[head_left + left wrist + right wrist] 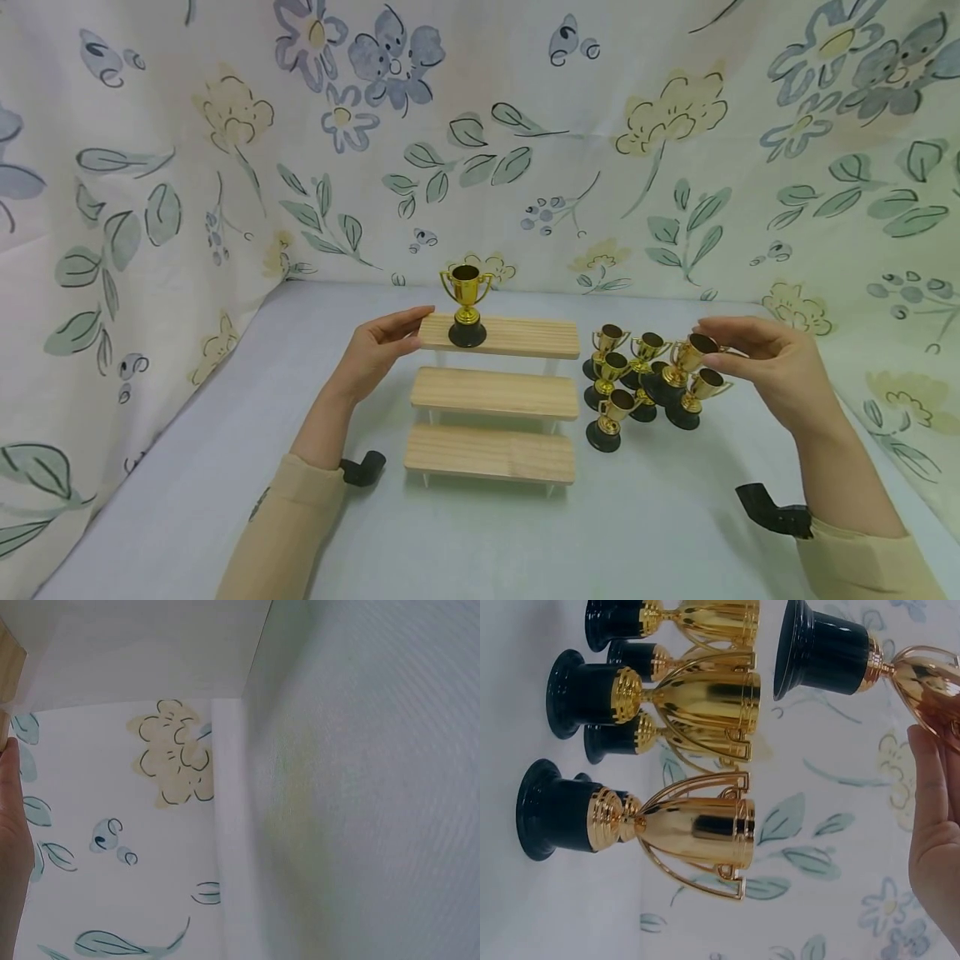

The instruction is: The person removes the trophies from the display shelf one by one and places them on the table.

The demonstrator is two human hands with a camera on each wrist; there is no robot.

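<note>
My left hand holds the left end of a three-tier wooden display stand, thumb at the front of the top board and fingers behind. On that board's left part stands a small gold trophy cup with a black base. In the left wrist view only the edge of my hand shows by the wood. My right hand pinches another trophy cup by its gold bowl. In the right wrist view this held trophy is raised off the table, apart from the standing ones.
Several more gold trophies stand close together on the white table, right of the stand. The middle board and lowest board bear nothing. A flowered cloth hangs behind and at both sides.
</note>
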